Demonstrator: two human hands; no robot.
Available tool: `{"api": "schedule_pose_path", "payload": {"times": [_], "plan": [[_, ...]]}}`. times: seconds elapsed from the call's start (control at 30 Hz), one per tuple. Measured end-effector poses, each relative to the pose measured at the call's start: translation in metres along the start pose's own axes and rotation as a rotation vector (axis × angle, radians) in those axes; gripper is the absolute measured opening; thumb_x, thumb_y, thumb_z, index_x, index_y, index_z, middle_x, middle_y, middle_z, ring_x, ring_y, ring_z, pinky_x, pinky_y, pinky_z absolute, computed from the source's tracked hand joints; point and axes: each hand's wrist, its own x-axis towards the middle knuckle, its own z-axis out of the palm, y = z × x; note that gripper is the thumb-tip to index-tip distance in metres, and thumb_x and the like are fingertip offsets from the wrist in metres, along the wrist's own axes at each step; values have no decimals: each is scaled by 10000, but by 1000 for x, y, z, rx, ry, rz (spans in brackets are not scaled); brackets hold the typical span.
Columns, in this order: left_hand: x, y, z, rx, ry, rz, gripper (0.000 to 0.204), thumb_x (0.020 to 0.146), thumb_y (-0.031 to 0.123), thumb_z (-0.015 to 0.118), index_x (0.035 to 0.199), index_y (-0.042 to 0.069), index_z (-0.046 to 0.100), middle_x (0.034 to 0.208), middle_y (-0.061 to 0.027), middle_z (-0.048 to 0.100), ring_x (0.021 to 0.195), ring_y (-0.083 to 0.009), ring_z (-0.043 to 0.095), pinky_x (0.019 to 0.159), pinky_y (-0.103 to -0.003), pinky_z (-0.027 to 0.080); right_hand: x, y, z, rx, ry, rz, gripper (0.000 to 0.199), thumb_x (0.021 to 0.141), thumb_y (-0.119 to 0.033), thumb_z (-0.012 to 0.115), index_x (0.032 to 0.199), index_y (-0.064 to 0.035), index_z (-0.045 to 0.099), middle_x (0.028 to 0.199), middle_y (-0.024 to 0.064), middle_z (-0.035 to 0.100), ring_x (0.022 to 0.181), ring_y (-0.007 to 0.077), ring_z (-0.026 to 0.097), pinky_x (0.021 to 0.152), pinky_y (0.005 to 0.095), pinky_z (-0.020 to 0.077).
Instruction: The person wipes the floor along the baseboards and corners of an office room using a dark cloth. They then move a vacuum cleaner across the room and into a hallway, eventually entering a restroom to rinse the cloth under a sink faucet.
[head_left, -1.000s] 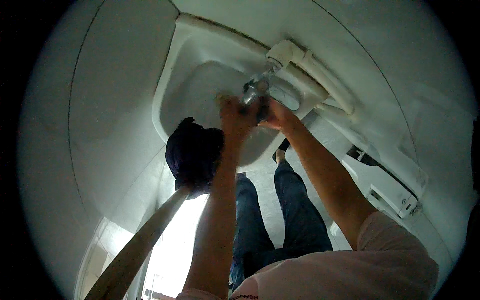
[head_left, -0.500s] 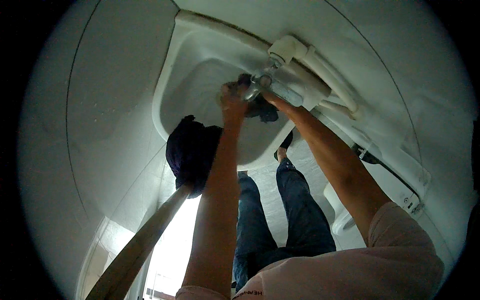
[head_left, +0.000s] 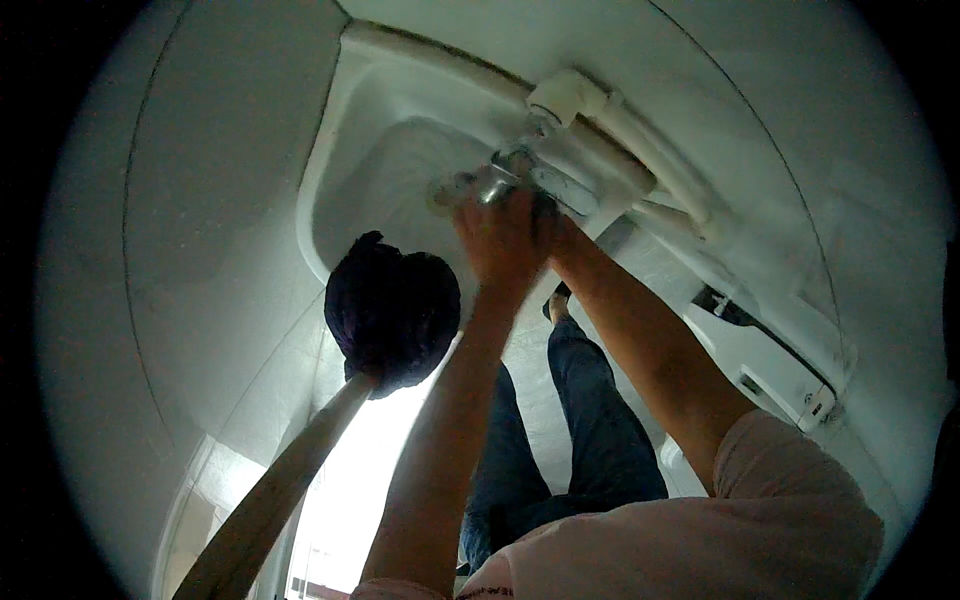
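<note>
My left hand [head_left: 505,235] is beneath the metal tap [head_left: 505,170] at the right side of a white sink [head_left: 345,120], its back toward me and its fingers curled in, slightly blurred. Pressed up beside it is my right hand [head_left: 562,245], largely covered by the left. Between them a bit of dark wet cloth [head_left: 544,208] shows, bunched in both hands; most of it is hidden. Left of my forearm, a dark purple cloth [head_left: 390,310] is bundled over the end of a wooden pole [head_left: 290,475], against the sink's near edge.
White pipes [head_left: 650,150] run along the wall right of the tap. A white fixture with a dark gap [head_left: 760,350] stands farther right. The sink's drain [head_left: 440,193] lies left of my hands. My legs in jeans [head_left: 600,410] are below the sink.
My left hand has moved right and nearer to me, over the right hand and the dark cloth. The cloth that hung below the tap is now mostly covered. The bundle on the pole shows more fully.
</note>
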Motion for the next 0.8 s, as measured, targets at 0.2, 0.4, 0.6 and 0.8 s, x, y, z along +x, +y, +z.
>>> {"api": "schedule_pose_path", "payload": {"times": [0.2,0.4,0.6,0.8], "plan": [[10,-147,93,-735,-94,-527,269,852,235,602,1082,97,602,1177,-105,569,948,-312,595,801,-396,486,-7,-11,-1,-888,72,-179,617,875,-388,636,1328,-48,390,1029,136,633,829,200,630,691,315,524],[-31,-155,70,-178,-212,-365,327,908,195,584,1203,61,535,1118,-122,597,973,-212,587,786,-328,488,-36,-32,22,-1570,183,-215,754,821,-273,711,1401,-48,285,1171,187,588,895,276,646,833,375,503],[-43,-80,52,-945,-362,-190,450,826,168,663,1235,45,521,1126,-131,615,1004,-281,609,790,-374,518,-78,-15,59,-2011,197,-578,306,930,-310,501,1101,-69,582,955,159,660,911,352,633,793,413,495],[-20,-63,-13,-657,-266,-244,285,784,144,672,1037,44,590,983,-127,619,871,-300,628,769,-373,503,-106,-27,93,-1922,318,-420,299,928,-302,541,1129,-87,590,950,144,670,879,305,653,736,389,515]]}}
